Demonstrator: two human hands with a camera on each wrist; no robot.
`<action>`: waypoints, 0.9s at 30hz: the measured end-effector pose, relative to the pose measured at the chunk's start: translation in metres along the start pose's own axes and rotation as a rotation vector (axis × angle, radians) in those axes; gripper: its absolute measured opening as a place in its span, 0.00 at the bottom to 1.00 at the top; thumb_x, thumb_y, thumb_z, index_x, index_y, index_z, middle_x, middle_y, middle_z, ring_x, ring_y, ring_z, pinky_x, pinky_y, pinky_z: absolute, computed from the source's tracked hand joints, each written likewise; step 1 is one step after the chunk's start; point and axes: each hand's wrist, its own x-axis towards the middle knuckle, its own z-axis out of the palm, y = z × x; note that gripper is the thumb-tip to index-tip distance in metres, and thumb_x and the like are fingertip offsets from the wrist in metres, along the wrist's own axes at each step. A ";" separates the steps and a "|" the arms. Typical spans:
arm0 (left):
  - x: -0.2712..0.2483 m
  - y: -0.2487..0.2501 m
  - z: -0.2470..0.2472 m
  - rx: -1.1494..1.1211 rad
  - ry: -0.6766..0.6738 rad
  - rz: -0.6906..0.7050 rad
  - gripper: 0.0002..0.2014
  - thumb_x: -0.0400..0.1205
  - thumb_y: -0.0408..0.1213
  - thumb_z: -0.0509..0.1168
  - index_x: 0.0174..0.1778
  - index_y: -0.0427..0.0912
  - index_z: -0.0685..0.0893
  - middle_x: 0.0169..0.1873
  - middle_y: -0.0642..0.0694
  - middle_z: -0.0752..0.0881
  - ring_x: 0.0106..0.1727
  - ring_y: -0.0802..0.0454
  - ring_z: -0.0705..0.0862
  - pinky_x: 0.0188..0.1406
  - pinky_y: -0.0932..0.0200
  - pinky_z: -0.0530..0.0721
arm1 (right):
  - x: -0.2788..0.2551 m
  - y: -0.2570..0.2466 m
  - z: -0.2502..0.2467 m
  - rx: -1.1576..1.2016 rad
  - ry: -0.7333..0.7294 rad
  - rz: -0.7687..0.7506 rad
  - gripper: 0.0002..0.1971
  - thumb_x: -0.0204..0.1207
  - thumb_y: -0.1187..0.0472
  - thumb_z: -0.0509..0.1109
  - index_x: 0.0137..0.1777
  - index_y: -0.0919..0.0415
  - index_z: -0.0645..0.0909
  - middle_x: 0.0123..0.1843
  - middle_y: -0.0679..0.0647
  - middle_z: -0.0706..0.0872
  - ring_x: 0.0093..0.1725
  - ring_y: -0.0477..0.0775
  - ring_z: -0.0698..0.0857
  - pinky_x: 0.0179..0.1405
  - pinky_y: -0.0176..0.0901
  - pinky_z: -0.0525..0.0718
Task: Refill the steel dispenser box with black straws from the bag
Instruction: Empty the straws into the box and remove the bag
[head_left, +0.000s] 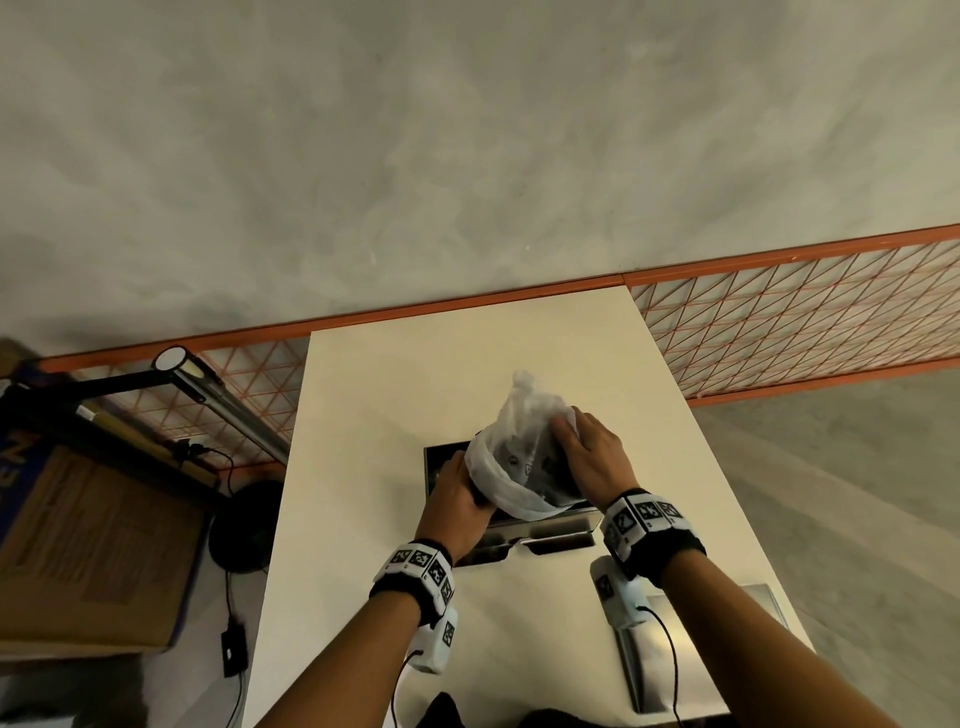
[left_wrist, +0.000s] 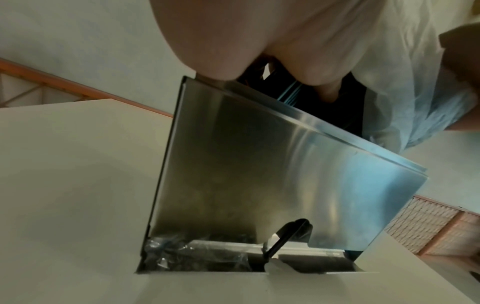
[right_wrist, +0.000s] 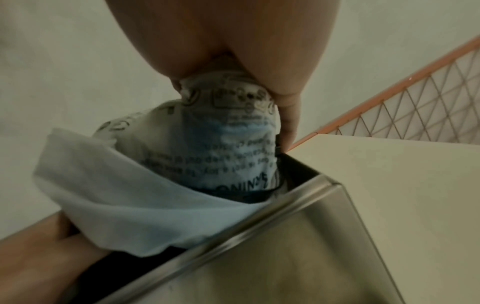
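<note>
With my left hand and right hand both gripping the bag upended over the box mid-table, I fear straws spilling past the rim if it tilts.

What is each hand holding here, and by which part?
Both grip the plastic bag of black straws over the steel dispenser box: left hand at its lower end, right hand on its upper side.

Both forearms reach up from bottom of head view, marker bands on wrists. Left hand curled, gripping at centre frame; right hand fingers bent, pinching just right of it.
</note>
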 end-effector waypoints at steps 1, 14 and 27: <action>0.000 0.002 0.000 -0.027 0.007 0.008 0.29 0.80 0.50 0.75 0.78 0.58 0.76 0.68 0.58 0.84 0.69 0.59 0.83 0.68 0.49 0.86 | 0.000 -0.003 0.002 0.009 -0.004 -0.017 0.18 0.89 0.45 0.53 0.58 0.55 0.80 0.56 0.55 0.85 0.50 0.55 0.79 0.48 0.42 0.68; 0.004 0.042 -0.006 -0.588 -0.090 -0.100 0.13 0.89 0.44 0.70 0.63 0.38 0.84 0.55 0.30 0.88 0.58 0.32 0.87 0.66 0.33 0.87 | -0.001 -0.021 0.021 0.006 -0.039 -0.110 0.19 0.90 0.45 0.50 0.64 0.51 0.79 0.57 0.54 0.86 0.55 0.57 0.82 0.51 0.42 0.72; -0.001 0.005 -0.003 -0.023 -0.031 -0.050 0.31 0.78 0.50 0.79 0.75 0.55 0.75 0.67 0.59 0.84 0.69 0.61 0.82 0.68 0.57 0.82 | 0.001 -0.029 -0.015 0.311 0.128 0.010 0.20 0.89 0.43 0.53 0.65 0.52 0.80 0.56 0.56 0.87 0.58 0.60 0.84 0.55 0.47 0.79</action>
